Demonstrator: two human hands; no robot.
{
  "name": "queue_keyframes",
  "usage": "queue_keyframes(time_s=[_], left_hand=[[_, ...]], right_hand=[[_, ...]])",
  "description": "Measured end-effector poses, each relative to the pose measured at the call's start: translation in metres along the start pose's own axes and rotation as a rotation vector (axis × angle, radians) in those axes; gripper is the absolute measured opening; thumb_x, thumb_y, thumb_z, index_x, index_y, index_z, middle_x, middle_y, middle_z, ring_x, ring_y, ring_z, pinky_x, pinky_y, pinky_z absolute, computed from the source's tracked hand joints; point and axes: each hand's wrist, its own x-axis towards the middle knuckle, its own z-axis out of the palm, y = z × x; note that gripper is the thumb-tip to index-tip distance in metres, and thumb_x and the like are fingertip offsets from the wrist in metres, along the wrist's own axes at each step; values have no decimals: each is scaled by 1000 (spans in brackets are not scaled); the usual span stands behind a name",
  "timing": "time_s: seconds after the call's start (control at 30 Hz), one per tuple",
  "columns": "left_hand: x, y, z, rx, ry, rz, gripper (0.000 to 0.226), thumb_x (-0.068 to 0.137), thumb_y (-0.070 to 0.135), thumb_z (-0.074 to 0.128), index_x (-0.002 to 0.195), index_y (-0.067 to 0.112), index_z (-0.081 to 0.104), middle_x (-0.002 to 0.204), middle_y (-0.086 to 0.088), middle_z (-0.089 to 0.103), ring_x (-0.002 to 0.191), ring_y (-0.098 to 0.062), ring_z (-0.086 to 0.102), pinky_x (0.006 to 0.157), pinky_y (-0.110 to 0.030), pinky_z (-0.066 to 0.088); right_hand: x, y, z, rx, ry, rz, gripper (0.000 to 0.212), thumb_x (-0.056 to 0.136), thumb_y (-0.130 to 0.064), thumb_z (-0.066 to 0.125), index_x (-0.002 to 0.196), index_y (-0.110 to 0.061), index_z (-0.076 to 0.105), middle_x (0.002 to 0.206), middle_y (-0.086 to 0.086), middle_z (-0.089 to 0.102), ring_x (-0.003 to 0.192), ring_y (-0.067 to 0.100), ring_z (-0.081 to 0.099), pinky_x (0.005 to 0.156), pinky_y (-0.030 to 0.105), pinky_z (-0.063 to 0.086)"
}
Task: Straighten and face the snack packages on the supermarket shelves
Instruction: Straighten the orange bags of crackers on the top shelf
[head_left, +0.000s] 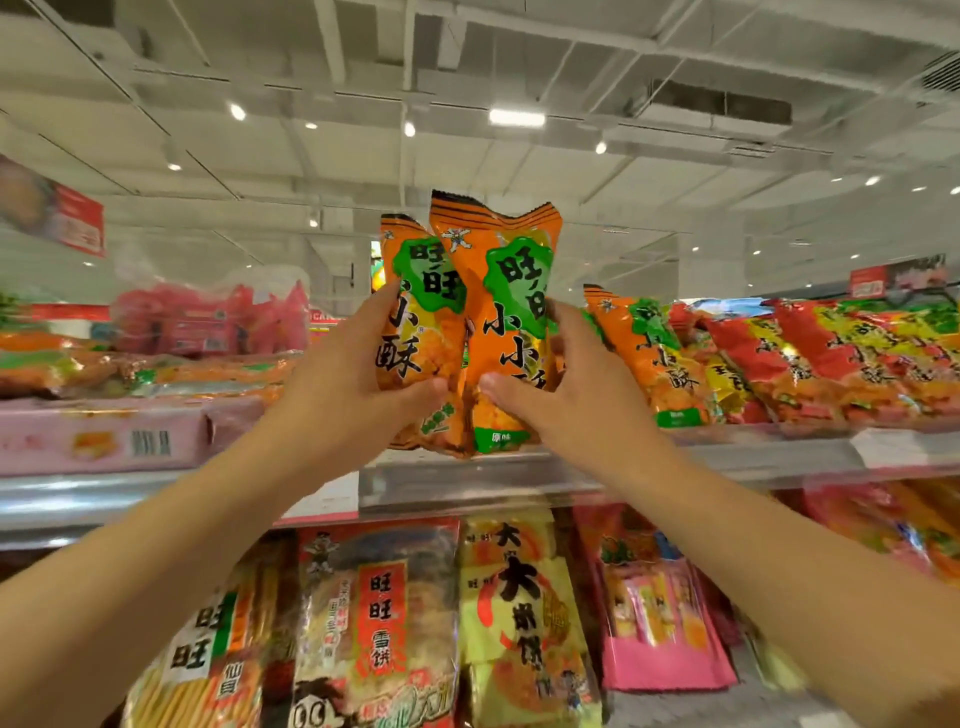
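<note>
Two orange snack bags with green labels stand upright side by side at the front of the top shelf (467, 470). My left hand (358, 374) grips the left orange bag (421, 332), thumb across its front and fingers behind. My right hand (561, 384) grips the right orange bag (506, 291) the same way from the right side. Both bags face me with their print readable. A third orange bag (649, 353) leans back just to the right of my right hand.
Red and yellow snack bags (831, 358) lie slanted along the top shelf to the right. Pink packs (208, 317) and a pink carton (98, 439) sit at the left. Large rice cracker bags (374, 623) fill the shelf below.
</note>
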Motion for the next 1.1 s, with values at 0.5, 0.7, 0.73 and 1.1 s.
queue_keyframes(time_s=[0.5,0.7,0.73,1.1], left_hand=[[36,-57,2,186,38,-188,74,77,44,78,140,34,39,84,36,43,73,8,44,59,-12,29],[51,-54,40,181,-123,-252,85,73,56,76,140,20,39,131,1,57,106,-18,54,79,-27,38],[53,-53,46,191,-137,-251,85,73,57,76,139,19,39,135,-3,56,113,-22,55,82,-29,39],[25,-46,18,356,-228,-31,66,85,62,45,145,35,34,140,-6,38,127,-25,42,98,-36,36]], right_hand=[[63,14,42,-526,-182,158,82,81,-48,65,139,-5,26,86,1,53,80,27,57,60,33,42],[64,14,34,-675,-190,131,70,84,-45,56,137,-7,29,83,4,53,80,28,56,60,35,41],[64,14,36,-700,-221,146,62,85,-45,53,132,-9,34,93,7,58,87,31,57,63,35,41],[27,22,34,-660,-169,-119,53,94,-35,47,143,-20,38,140,8,45,124,30,43,100,40,39]])
